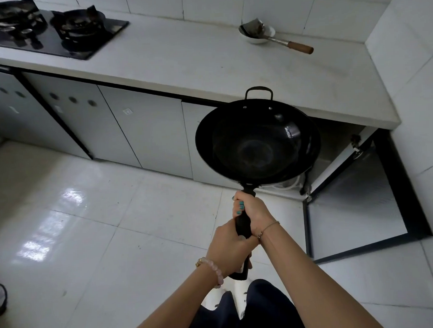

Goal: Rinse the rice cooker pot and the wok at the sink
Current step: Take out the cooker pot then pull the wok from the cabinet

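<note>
Wok (256,142) in mid-air before the open cabinet door (356,202). Right hand (252,212) is wrapped round its handle (243,224) near the bowl, left hand (229,247) clasped behind. Step, I judge: carrying it to the sink, which is not in view; next calls for a steady two-handed carry.

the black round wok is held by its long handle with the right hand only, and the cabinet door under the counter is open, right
No: the head view shows both hands gripping the long handle of the black round metal wok, right hand nearer the pan, left hand below it. The grey cabinet door is open.
</note>
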A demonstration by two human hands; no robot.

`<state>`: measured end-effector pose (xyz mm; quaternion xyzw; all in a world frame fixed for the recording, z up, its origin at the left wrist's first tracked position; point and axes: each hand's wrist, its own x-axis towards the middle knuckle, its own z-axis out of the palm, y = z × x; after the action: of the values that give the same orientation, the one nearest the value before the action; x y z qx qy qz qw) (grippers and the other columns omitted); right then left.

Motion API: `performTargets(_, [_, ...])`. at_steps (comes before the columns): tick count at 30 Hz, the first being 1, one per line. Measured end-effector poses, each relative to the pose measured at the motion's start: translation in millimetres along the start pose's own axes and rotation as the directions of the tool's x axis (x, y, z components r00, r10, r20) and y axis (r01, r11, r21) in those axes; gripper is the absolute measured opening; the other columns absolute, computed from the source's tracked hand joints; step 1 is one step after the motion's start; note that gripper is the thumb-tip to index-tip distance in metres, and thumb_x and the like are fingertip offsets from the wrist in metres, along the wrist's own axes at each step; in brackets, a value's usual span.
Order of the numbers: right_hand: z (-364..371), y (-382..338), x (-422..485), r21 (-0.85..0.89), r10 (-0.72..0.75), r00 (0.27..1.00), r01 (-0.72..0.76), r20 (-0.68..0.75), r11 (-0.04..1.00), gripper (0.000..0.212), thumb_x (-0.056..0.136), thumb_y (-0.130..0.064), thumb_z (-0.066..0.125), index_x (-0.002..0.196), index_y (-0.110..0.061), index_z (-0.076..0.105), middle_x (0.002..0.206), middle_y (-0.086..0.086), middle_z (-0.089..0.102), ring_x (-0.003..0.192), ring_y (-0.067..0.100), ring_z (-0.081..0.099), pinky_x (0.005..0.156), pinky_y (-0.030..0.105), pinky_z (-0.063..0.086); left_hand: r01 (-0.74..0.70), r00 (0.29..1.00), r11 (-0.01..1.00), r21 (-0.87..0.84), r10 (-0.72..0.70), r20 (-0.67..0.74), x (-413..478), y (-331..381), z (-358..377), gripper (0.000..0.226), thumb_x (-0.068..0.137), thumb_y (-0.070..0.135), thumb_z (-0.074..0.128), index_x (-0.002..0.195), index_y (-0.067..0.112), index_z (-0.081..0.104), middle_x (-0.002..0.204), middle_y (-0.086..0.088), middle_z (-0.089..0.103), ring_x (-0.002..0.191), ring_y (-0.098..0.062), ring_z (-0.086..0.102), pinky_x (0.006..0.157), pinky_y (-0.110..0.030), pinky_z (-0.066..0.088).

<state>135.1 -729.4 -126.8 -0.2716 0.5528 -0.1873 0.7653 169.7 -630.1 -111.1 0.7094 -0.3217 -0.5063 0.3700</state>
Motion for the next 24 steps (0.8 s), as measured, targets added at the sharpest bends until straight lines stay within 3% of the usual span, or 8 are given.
performTargets(13, [62, -60, 28, 0.011, -0.098, 0.985, 0.097, 0.145, 0.995, 0.032, 0.086, 0.001, 0.046, 0.057, -0.011, 0.042, 0.035, -0.005, 0.034, 0.029, 0.006, 0.03, 0.032, 0.017, 0.031, -0.134, 0.983, 0.991, -0.018, 0.131, -0.129, 35, 43, -52, 0.005, 0.08, 0.009, 0.056, 0.082, 0.012, 0.052, 0.064, -0.003, 0.057, 0.042, -0.012, 0.059, 0.046, -0.024, 0.05])
performTargets(17, [82, -99, 58, -0.017, -0.126, 0.974, 0.131, 0.19, 0.991, 0.032, 0.086, -0.001, 0.047, 0.056, -0.011, 0.042, 0.036, -0.005, 0.035, 0.029, 0.006, 0.032, 0.032, 0.018, 0.031, -0.184, 0.969, 0.983, 0.015, 0.184, -0.166, 72, 70, -69, 0.008, 0.081, 0.01, 0.057, 0.081, 0.014, 0.051, 0.064, -0.002, 0.057, 0.045, -0.013, 0.059, 0.047, -0.024, 0.05])
performTargets(21, [101, -148, 98, -0.062, -0.141, 0.967, 0.158, 0.213, 0.985, 0.033, 0.085, -0.002, 0.048, 0.054, -0.012, 0.043, 0.037, -0.005, 0.036, 0.03, 0.007, 0.033, 0.033, 0.019, 0.033, -0.189, 0.959, 0.981, 0.048, 0.195, -0.208, 127, 100, -87, 0.008, 0.079, 0.011, 0.057, 0.086, 0.01, 0.052, 0.067, -0.005, 0.059, 0.052, -0.021, 0.063, 0.054, -0.034, 0.054])
performTargets(24, [115, -189, 132, -0.071, -0.142, 0.964, 0.162, 0.224, 0.984, 0.035, 0.085, -0.002, 0.049, 0.053, -0.013, 0.041, 0.036, -0.005, 0.035, 0.03, 0.006, 0.032, 0.033, 0.018, 0.032, -0.19, 0.959, 0.982, 0.022, 0.19, -0.212, 170, 127, -100, 0.011, 0.08, 0.01, 0.057, 0.09, 0.008, 0.053, 0.066, -0.004, 0.059, 0.048, -0.017, 0.062, 0.051, -0.031, 0.053])
